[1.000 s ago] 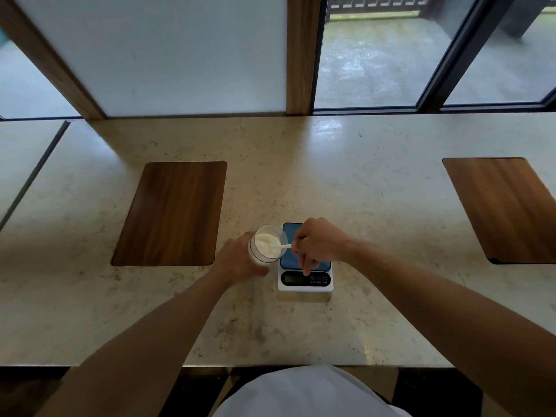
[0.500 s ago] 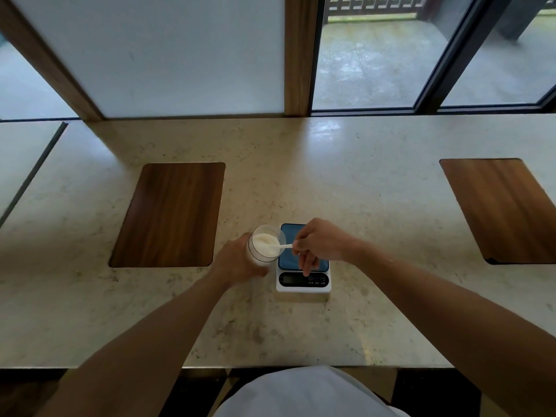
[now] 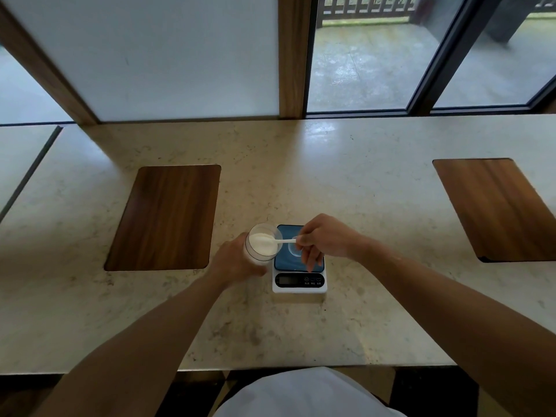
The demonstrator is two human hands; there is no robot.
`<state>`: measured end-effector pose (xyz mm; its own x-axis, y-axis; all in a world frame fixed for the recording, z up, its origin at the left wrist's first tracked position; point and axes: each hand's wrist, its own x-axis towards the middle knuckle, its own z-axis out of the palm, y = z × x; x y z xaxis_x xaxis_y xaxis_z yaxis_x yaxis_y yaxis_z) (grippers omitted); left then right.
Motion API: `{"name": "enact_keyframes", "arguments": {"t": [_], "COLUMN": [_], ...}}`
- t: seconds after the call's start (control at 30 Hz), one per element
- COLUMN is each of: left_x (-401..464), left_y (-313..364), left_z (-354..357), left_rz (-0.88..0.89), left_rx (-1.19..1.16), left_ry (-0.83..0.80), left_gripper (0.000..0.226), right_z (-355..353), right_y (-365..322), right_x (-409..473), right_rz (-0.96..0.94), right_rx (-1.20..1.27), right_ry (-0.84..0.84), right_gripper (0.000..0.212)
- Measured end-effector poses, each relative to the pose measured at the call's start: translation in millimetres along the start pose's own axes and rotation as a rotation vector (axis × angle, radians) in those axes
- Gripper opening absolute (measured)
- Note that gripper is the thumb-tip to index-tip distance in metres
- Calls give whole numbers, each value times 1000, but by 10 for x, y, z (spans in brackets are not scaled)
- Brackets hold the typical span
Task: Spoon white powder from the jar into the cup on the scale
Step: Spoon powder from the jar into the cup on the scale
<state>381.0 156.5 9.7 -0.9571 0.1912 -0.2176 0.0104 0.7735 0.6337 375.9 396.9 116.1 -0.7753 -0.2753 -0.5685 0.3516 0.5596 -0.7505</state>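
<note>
My left hand grips a clear jar of white powder, tilted toward the right, just left of the scale. My right hand pinches the handle of a small white spoon whose bowl is inside the jar's mouth, in the powder. A white kitchen scale with a blue platform sits under my right hand. A small clear cup stands on the platform, mostly hidden by my fingers.
Two brown wooden boards lie on the pale stone counter: one to the left of the jar, another at the far right. Windows and a wooden post stand behind the counter. The counter's front edge is near my body.
Both hands, the jar and the spoon stay in nearly the same pose; the spoon remains in the jar's mouth. Only the view has shifted slightly.
</note>
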Motion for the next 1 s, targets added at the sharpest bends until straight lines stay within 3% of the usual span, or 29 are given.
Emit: {"name": "enact_keyframes", "arguments": {"t": [0.6,1.0], "left_x": [-67,-247], "left_y": [184,71], "left_z": [-45,-109], "left_rz": [-75,-120], "left_rx": [-55,-50], "left_ry": [-11,16], "left_gripper": [77,79], "right_z": [-358,-315], "right_y": [186,678], "right_x": [-227,-67], "right_rz": [-58,67], "right_rx": [107,107], "right_ry": [74,119], "right_gripper": [29,27]}}
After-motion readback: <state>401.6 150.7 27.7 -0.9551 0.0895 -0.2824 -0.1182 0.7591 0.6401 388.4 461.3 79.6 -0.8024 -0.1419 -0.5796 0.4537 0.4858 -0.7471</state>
